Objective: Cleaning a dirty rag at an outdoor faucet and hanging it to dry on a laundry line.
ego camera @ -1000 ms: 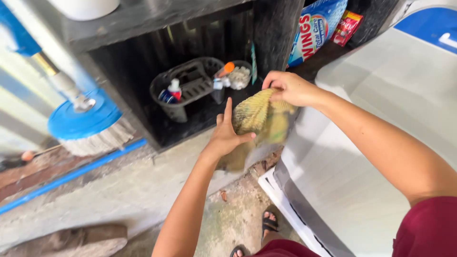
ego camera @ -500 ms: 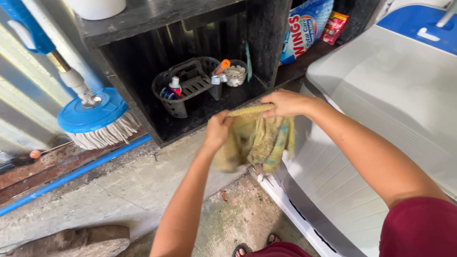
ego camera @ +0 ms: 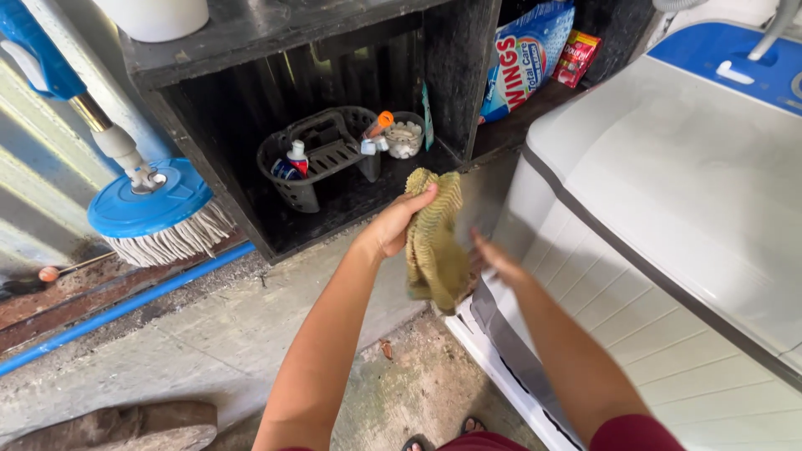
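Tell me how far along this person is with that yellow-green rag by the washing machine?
Looks done: the rag is gathered into one hanging bundle, not spread out. In hand: the left hand pinches its top, while the right hand is beside its lower part; whether it touches is unclear. Left: the rag touches neither the white washing machine nor the dark shelf, so any wiping or stowing remains.
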